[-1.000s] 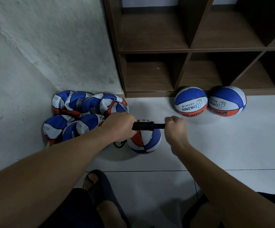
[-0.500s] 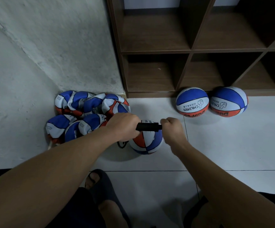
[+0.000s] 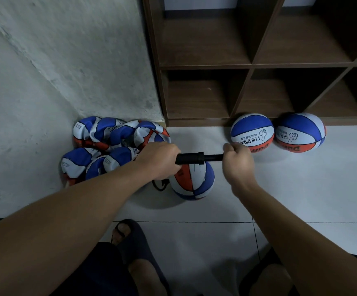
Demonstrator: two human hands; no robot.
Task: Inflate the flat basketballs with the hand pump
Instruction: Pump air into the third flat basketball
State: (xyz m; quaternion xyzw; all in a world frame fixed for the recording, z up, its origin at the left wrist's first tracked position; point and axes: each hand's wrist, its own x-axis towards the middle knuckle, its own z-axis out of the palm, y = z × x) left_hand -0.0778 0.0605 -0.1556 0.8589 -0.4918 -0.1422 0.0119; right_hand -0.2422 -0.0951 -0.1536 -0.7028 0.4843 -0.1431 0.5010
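Head view: hand pump (image 3: 191, 159) held level over the ball being filled (image 3: 192, 181), which sits on the floor tiles (image 3: 301, 189) mid-frame. Left hand (image 3: 158, 160) has its fingers wrapped round the barrel end; right hand (image 3: 237, 161) is fisted on the handle, so the handle itself is hidden, and a thin rod section (image 3: 214, 157) is exposed between them. Judgement: the pump is light, rigid plastic, so grip the barrel firmly to brace it and pull only along the axis, since side load could bend the rod. Ball looks nearly round, soft-skinned and light, free to roll; the hose (image 3: 159, 185) at its 9 o'clock is limp, and the needle joint isn't visible. Flat balls (image 3: 109, 146) are piled at 9 o'clock against the wall (image 3: 66, 60), floppy and folded. Two inflated balls (image 3: 252, 132) (image 3: 300, 132) sit at 2 o'clock by the shelf unit (image 3: 248, 67). Versus half a second ago: the hands are farther apart, with more rod showing and the right hand shifted toward 3 o'clock, so an outstroke is under way. The ball hasn't moved.
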